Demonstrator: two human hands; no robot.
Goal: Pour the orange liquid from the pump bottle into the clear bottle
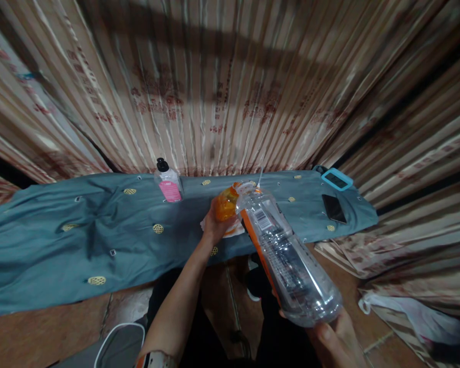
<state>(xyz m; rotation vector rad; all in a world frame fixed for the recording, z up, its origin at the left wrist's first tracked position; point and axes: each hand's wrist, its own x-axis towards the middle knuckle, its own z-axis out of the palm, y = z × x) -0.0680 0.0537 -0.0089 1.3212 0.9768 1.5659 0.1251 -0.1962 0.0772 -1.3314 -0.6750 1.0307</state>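
My left hand (213, 227) is wrapped round a small clear bottle of orange liquid (227, 203). With my right hand (335, 335) I grip a large clear plastic bottle (295, 266) near its base. That bottle carries an orange-edged label with a barcode, and it is tilted so that its neck end meets the top of the orange bottle. I cannot make out whether liquid flows between them. A white tissue with orange marks (233, 228) lies under the orange bottle. Just behind the big bottle's neck, a thin whitish stick (260, 176) points upward.
A bottle with a black cap and pink label (170, 190) stands on the teal patterned cloth (134, 255). At the right lie a black phone (334, 208) and a blue-framed device (336, 179). Striped curtains (214, 92) hang behind. A white bag (417, 314) is on the floor.
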